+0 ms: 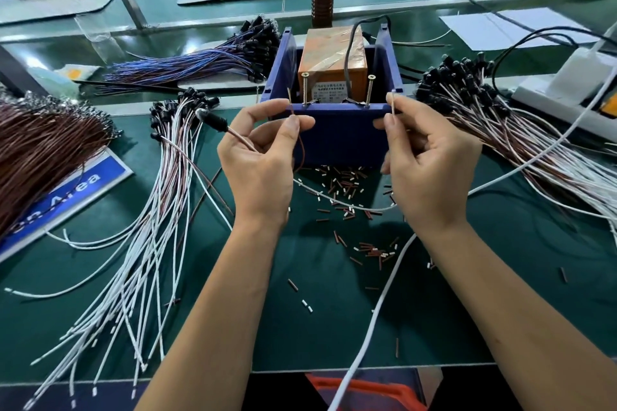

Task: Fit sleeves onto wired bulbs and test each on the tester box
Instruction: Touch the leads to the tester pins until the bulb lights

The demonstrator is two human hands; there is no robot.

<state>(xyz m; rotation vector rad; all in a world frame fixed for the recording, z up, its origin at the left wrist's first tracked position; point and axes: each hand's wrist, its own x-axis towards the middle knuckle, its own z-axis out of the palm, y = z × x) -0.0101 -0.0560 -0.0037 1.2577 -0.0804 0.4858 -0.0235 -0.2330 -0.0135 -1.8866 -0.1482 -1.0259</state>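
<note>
My left hand [263,150] pinches the brown lead [291,107] and my right hand [430,157] the white lead [392,103], both upright just beside the tester box [340,137] screws [304,90]. If a bare tip misses its screw, the test could falsely fail. The bulb [208,117] lies pointing left over the surface [334,327].

blue sign [60,197]: "Area" | orange box label [332,92]: print unreadable
</note>
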